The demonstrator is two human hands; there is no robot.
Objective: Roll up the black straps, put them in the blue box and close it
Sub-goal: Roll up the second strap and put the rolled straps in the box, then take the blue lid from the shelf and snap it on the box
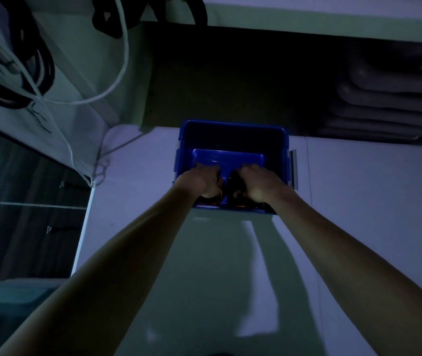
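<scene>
In the head view, dim and blue-tinted, both bare arms reach forward into an open blue box [233,136] that sits on a pale tabletop [358,201], near its far edge. The left hand [202,182] is lowered into the near left part of the box, knuckles up and fingers curled downward; thin orange threads show just beside it, but the light is too poor to tell whether it actually has hold of anything. The right hand [257,185] lies just beside it on the right, its fingers curled over a dark bundle of black straps [233,187] that sits between the two hands inside the box, and it seems to grip that bundle. A lighter blue inner tray [228,158] shows inside the box just beyond the fingertips. A grey latch [293,168] stands at the box's right side. At upper left, a white cable [125,55] loops down beside dark cords [43,62] on a pale surface. No brand, label or writing can be read anywhere in this view
</scene>
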